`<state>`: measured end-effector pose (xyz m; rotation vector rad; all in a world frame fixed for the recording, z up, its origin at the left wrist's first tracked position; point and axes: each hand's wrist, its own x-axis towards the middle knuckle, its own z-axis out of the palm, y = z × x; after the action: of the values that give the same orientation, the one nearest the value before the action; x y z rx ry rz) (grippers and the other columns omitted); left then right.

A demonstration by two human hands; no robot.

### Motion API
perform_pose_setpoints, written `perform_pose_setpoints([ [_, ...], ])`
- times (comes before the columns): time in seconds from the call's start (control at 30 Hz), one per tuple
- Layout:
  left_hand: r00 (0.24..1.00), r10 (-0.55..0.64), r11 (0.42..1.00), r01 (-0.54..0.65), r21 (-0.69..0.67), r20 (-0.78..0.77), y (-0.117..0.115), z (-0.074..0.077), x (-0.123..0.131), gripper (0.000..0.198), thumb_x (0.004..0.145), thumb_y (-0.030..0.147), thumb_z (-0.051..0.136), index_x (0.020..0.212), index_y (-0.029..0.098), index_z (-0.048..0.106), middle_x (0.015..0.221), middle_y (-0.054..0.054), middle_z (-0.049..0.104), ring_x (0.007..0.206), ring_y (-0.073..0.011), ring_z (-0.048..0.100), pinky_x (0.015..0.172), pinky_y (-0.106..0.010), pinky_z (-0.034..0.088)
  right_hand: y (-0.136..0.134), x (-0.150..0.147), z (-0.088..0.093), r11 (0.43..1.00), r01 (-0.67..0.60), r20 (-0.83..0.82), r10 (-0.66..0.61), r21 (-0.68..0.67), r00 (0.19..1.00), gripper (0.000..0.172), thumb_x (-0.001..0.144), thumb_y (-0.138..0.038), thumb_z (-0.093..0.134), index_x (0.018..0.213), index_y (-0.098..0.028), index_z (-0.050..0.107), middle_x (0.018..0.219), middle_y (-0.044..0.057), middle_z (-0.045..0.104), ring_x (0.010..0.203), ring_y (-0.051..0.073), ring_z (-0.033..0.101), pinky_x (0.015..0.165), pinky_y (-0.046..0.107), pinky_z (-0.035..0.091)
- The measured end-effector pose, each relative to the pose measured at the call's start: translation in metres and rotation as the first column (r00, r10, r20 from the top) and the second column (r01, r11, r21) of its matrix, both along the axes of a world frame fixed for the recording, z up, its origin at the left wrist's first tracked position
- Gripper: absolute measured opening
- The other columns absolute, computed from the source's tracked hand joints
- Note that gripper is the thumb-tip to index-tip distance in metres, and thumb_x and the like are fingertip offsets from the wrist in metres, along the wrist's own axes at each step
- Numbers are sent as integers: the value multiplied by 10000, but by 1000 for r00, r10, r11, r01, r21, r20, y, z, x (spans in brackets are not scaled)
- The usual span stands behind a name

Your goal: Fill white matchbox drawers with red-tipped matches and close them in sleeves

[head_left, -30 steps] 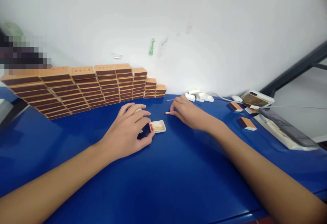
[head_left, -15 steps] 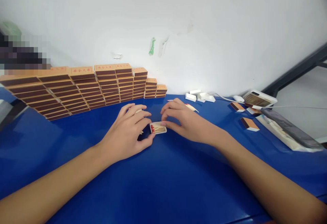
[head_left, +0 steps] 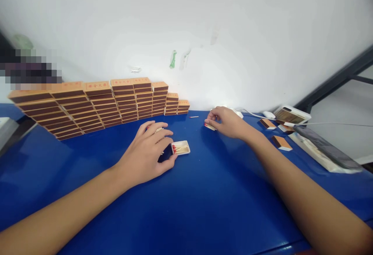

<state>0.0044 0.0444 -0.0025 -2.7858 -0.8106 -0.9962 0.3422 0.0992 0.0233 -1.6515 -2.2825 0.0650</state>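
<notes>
A small white matchbox tray [head_left: 185,143] lies on the blue table, with red-headed matches [head_left: 181,149] inside. My left hand [head_left: 148,152] is curved at the tray's left end, thumb and index finger against its corners. More matches [head_left: 159,129] show partly beneath the left fingers. Farther right and back, my right hand [head_left: 225,121] has its thumb and fingertips closed on a small bunch of matches [head_left: 210,127] at the tabletop. How many it grips is hidden by the fingers.
Stacked matchboxes [head_left: 96,103] line the wall at left. One loose match [head_left: 194,117] lies near the wall. White trays [head_left: 239,114] sit partly behind my right hand. At right are loose matchboxes [head_left: 282,143], a phone [head_left: 326,146], a white device [head_left: 293,114] and a cable [head_left: 253,112].
My right hand has moved from the tray to the matches at the back right and closed on them. My left hand stays at the tray. The view has shifted slightly.
</notes>
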Motion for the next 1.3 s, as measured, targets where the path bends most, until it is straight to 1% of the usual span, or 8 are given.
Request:
perform_pose_setpoints([
  [0.17,1000,3,1000,-2,30,-12,0,-1,-1,179,987,334,676,1069,190,745,1230,-109,784,1340,-369,648,1164,-627,472,-11,1,15,991,83,39,-79,-109,996,295,942,-467,652,787,-217,660,824,64,709,727,210,607,655,338,420],
  [0.33,1000,-2,999,2,33,-12,1,-1,-1,184,983,325,681,1067,175,747,1223,-121,783,1338,-374,648,1168,-637,466,-18,7,24,975,158,110,-142,-155,984,214,886,-424,712,819,-223,686,816,49,709,721,210,614,643,329,410],
  [0.4,1000,-5,1000,5,25,-12,1,-1,-1,189,980,324,684,1076,175,751,1231,-125,781,1341,-376,646,1168,-643,464,-18,7,25,973,159,105,-143,-167,984,227,876,-442,732,825,-225,688,820,49,710,724,213,619,638,326,404],
  [0.5,1000,-8,1000,8,14,-5,0,0,-1,188,978,322,686,1078,179,755,1239,-125,781,1341,-378,645,1163,-648,465,-18,5,23,970,136,89,-121,-203,989,192,874,-388,732,796,-226,668,824,48,719,734,213,630,645,323,402],
  [0.7,1000,-3,1000,3,23,-15,0,0,-1,193,989,329,676,1083,176,746,1235,-122,781,1344,-370,643,1166,-634,460,-17,1,22,957,141,111,-116,-253,987,195,916,-355,677,776,-222,653,786,54,725,725,222,638,649,332,415],
  [0.97,1000,-2,1000,2,19,-18,1,0,-1,185,983,330,692,1074,178,743,1234,-114,778,1348,-372,637,1177,-622,444,-20,-3,26,954,135,125,-104,-268,987,140,874,-297,663,775,-215,606,769,40,706,706,198,610,648,311,403],
  [1.13,1000,-2,1000,2,23,-25,1,-1,-1,183,983,326,697,1069,169,737,1234,-111,778,1350,-360,634,1182,-610,442,-20,0,27,946,131,147,-90,-298,985,129,883,-292,641,787,-211,613,779,40,707,708,195,606,643,311,397],
  [1.3,999,2,1000,-1,16,-32,1,-1,-1,168,990,330,683,1057,183,732,1233,-104,777,1354,-356,630,1184,-608,441,-21,1,27,949,115,117,-84,-294,990,118,867,-275,642,769,-212,624,765,28,701,709,191,603,648,311,398],
])
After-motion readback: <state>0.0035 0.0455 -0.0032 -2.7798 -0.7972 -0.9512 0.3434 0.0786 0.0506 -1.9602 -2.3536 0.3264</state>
